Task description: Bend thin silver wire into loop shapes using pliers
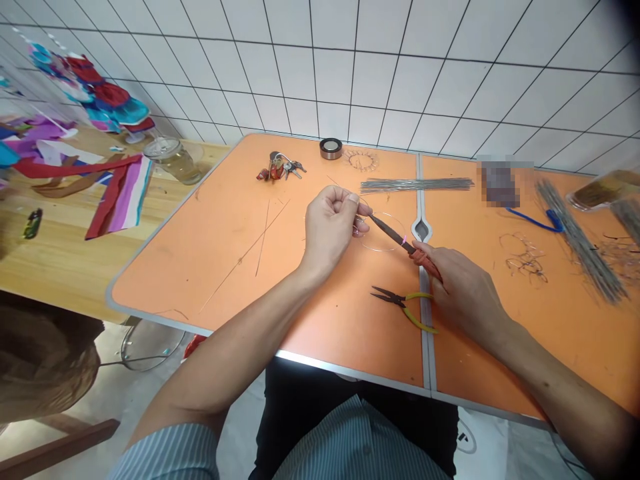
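My left hand (330, 227) pinches a thin wire loop (384, 232) between thumb and fingers above the orange table top (240, 267). My right hand (463, 290) grips dark long-nosed pliers with red handles (393, 233), their tips reaching in by the left fingers at the wire. Yellow-handled needle-nose pliers (400, 303) lie open on the table just below the right hand. Several loose thin wires (265, 237) lie left of my left hand. A bundle of straight wire rods (415, 185) lies beyond both hands.
Keys (280, 167), a metal ring (331, 148) and a wire wreath (361, 160) lie at the far edge. On the right are a grey wire bundle (580, 240), wire scraps (525, 260) and a blue cord (535, 220). A white tiled wall (350, 67) stands behind.
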The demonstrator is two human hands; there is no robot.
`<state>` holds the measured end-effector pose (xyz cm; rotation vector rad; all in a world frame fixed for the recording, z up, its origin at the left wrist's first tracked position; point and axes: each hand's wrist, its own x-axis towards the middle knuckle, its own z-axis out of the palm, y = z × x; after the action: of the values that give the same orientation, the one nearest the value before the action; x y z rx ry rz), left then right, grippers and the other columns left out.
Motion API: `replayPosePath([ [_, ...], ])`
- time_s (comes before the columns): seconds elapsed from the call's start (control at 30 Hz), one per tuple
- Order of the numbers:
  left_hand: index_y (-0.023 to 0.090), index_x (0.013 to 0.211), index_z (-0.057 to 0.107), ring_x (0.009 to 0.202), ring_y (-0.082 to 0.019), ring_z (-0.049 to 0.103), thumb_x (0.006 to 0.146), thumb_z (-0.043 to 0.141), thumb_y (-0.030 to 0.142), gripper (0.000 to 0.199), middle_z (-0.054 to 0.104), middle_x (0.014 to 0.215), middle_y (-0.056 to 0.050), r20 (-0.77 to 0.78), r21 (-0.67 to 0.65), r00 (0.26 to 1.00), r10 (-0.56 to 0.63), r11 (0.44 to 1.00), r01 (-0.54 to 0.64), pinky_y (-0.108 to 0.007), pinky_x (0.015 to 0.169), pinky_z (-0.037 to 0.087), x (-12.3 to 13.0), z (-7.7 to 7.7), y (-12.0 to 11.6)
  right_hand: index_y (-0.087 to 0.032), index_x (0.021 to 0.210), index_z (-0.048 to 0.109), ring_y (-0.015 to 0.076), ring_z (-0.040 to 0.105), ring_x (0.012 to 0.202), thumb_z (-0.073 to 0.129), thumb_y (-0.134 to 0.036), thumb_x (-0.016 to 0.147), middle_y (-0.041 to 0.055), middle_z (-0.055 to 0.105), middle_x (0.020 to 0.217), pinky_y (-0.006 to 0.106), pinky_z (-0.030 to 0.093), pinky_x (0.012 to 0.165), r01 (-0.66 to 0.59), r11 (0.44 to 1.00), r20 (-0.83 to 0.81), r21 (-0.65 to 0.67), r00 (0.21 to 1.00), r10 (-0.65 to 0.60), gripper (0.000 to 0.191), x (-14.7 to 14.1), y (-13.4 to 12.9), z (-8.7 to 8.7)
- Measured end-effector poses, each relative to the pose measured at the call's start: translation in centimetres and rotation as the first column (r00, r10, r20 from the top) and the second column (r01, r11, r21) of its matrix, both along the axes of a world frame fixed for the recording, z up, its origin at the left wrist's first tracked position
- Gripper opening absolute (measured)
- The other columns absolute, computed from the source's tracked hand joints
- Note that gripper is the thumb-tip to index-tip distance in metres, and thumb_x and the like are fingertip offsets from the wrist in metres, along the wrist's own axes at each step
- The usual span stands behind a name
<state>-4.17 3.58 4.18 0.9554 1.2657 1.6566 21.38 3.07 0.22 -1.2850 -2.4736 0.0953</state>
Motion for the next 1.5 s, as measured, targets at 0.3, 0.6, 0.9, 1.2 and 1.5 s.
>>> replayPosePath([
  [0.3, 0.019, 0.086, 0.058, 0.051, -0.008, 0.065, 0.102, 0.064, 0.019, 0.018, 0.077, 0.081, -0.002, 0.019, -0.022, 1.000, -0.019, 1.000, 0.019, -0.020, 0.051, 0.054, 0.1, 0.1, -0.1, -0.026, 0.145, 0.068, 0.0318, 0.076, 0.111, 0.044, -0.022, 0.111, 0.0086, 0.081, 0.119, 0.043, 0.058, 0.083, 0.024, 0.997, -0.024, -0.068, 0.999, -0.026, 0.042, -0.3, -0.2, 0.1],
  [0.6, 0.019, 0.084, 0.058, 0.051, -0.008, 0.064, 0.102, 0.064, 0.018, 0.018, 0.077, 0.083, -0.003, 0.050, -0.011, 0.998, -0.042, 0.999, 0.043, -0.020, 0.052, 0.054, 0.0, 0.0, 0.0, -0.025, 0.127, 0.070, 0.0286, 0.078, 0.107, 0.047, -0.018, 0.109, 0.0079, 0.082, 0.115, 0.040, 0.060, 0.085, -0.046, 0.997, -0.103, -0.067, 0.994, 0.039, 0.031, -0.5, -0.3, 0.2],
  [0.9, 0.019, 0.084, 0.058, 0.051, -0.008, 0.065, 0.100, 0.064, 0.018, 0.017, 0.078, 0.082, -0.003, 0.036, -0.013, 0.999, -0.039, 0.999, 0.040, -0.020, 0.050, 0.052, -0.1, -0.1, 0.1, -0.027, 0.121, 0.071, 0.0278, 0.079, 0.105, 0.048, -0.018, 0.105, 0.0081, 0.082, 0.113, 0.039, 0.061, 0.085, -0.044, 0.991, -0.140, -0.124, 0.990, 0.027, 0.030, -0.8, -0.3, 0.7],
  [1.2, 0.020, 0.085, 0.059, 0.053, -0.008, 0.065, 0.101, 0.068, 0.022, 0.019, 0.078, 0.083, -0.003, 0.027, 0.018, 0.998, -0.052, 0.999, 0.052, -0.020, 0.051, 0.052, 0.0, -0.4, 0.0, -0.026, 0.111, 0.072, 0.0269, 0.078, 0.092, 0.047, -0.032, 0.109, 0.0079, 0.081, 0.102, 0.037, 0.056, 0.075, -0.037, 0.974, -0.153, -0.223, 0.988, 0.003, 0.025, -1.0, -0.5, 1.4],
  [1.5, 0.020, 0.085, 0.059, 0.053, -0.008, 0.064, 0.101, 0.067, 0.022, 0.018, 0.077, 0.084, -0.003, 0.030, 0.041, 0.998, -0.053, 0.998, 0.052, -0.021, 0.052, 0.053, 0.2, -0.6, -0.1, -0.026, 0.102, 0.071, 0.0256, 0.075, 0.081, 0.050, -0.036, 0.107, 0.0059, 0.082, 0.092, 0.035, 0.052, 0.068, -0.026, 0.955, -0.201, -0.295, 0.979, -0.035, 0.024, -1.3, -0.5, 1.8],
])
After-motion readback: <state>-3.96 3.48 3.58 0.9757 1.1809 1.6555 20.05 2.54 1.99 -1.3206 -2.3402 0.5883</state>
